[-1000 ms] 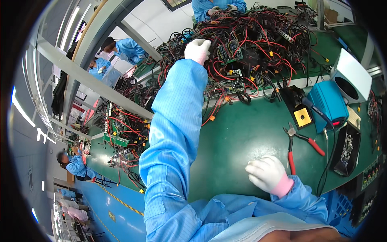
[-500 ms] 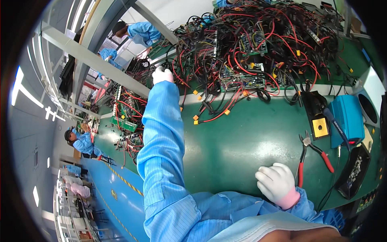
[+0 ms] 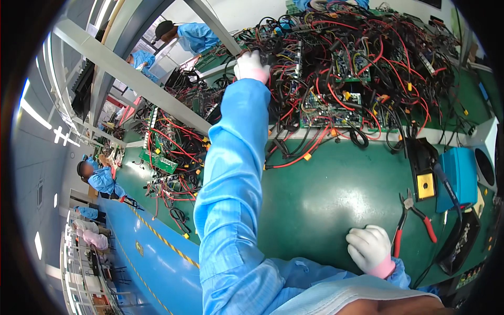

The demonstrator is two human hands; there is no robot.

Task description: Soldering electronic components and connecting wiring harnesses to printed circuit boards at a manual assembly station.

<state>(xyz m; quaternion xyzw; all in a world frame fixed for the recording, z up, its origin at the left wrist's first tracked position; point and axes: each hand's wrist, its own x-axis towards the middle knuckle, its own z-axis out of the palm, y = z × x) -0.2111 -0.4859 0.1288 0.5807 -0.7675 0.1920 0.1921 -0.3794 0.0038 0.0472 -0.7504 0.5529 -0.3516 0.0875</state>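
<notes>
My left hand (image 3: 252, 66), in a white glove with a pink cuff, reaches far forward to the left part of a big heap of circuit boards with red and black cables (image 3: 336, 73). Its fingers are bent down among dark cables; what they hold is hidden. My right hand (image 3: 370, 249), gloved alike, lies curled near the front edge of the green table (image 3: 310, 205), with nothing visible in it. Just right of it are cutting pliers (image 3: 407, 202) with red handles, their jaws pointing away from me.
A slanting grey beam (image 3: 134, 76) crosses left of my arm. More wired boards (image 3: 160, 160) lie beyond it. On the right stand a blue soldering station (image 3: 458, 176), a yellow sponge (image 3: 426, 186) in a holder, and a black tray (image 3: 462, 244) of small parts. Other people work farther off.
My left hand has moved farther forward and to the right, past the beam's end into the heap. The whole view has shifted a little. My right hand stays curled by the table edge.
</notes>
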